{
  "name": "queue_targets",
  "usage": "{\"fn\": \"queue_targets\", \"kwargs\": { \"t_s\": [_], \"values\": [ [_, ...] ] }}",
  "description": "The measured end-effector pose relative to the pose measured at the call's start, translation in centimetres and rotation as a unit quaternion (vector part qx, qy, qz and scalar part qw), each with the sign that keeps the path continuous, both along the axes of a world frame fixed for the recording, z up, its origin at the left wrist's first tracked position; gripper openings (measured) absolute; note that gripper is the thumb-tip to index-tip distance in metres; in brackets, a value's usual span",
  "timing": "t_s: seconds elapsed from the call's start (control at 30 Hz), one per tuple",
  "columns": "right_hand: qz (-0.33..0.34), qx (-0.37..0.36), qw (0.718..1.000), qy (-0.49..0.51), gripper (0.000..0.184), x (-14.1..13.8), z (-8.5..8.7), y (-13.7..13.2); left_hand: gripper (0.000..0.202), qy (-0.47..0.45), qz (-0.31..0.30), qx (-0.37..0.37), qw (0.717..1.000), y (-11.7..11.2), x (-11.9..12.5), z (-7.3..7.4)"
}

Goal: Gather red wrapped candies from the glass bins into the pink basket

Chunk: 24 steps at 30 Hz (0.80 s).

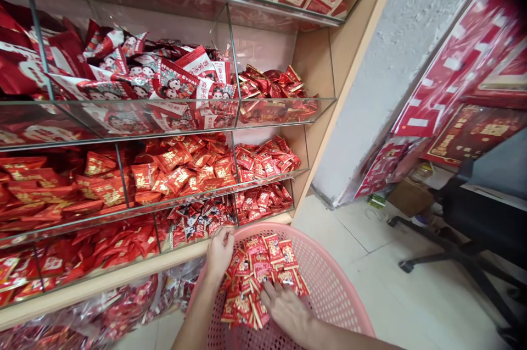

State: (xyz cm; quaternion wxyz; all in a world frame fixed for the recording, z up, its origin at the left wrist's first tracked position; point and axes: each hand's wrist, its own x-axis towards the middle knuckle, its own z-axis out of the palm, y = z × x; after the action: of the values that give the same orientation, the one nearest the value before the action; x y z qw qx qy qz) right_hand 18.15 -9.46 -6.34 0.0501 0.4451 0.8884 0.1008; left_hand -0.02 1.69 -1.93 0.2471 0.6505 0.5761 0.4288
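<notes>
A pink plastic basket [341, 289] with a perforated wall stands below the shelf front. Small red-and-gold candy packets [263, 265] lie heaped inside it. My right hand [288, 309] is down in the basket, its bent fingers closed against packets at the near side of the heap; the fingertips are partly hidden. Over the basket's far left rim, close to the lowest shelf, is my left hand [220, 251] with its fingers curled together. What is in those fingers, if anything, does not show. Black-and-red packets [201, 223] fill the shelf compartment just beyond it.
Glass dividers split the wooden shelf unit [319, 135] into compartments of red packets [181, 166]. Larger printed bags [164, 78] fill a higher row. Plastic-bagged stock [127, 306] lies under the bottom shelf. A wheeled black chair [486, 218] stands right, beyond the grey wall [382, 64].
</notes>
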Motion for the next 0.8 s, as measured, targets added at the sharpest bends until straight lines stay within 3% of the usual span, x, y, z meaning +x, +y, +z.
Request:
{"fn": "queue_targets", "kwargs": {
  "t_s": [0.13,0.23,0.33,0.43,0.6,0.8],
  "values": [
    [-0.018,-0.065,0.995,0.073,0.020,0.5,0.9,-0.3,0.023,0.009,0.002,0.003,1.000,0.1,0.0,0.0],
    [-0.062,-0.118,0.976,0.173,0.034,1.1,1.8,-0.3,0.023,0.019,0.003,0.010,1.000,0.1,0.0,0.0],
    [-0.094,-0.136,0.964,0.207,0.038,1.3,2.5,0.2,0.023,0.017,0.004,0.009,1.000,0.0,0.0,0.1],
    [-0.069,-0.106,0.976,0.178,0.046,0.7,2.5,0.7,0.024,0.011,0.002,0.010,1.000,-0.1,0.0,0.1],
    [-0.021,-0.017,0.994,0.109,0.055,-1.1,0.6,0.9,0.022,-0.002,0.004,0.004,1.000,0.0,0.0,0.0],
    [0.000,0.018,0.996,0.091,0.052,-3.0,-0.5,1.1,0.023,0.000,0.003,0.009,1.000,0.0,0.0,-0.2]
  ]
}}
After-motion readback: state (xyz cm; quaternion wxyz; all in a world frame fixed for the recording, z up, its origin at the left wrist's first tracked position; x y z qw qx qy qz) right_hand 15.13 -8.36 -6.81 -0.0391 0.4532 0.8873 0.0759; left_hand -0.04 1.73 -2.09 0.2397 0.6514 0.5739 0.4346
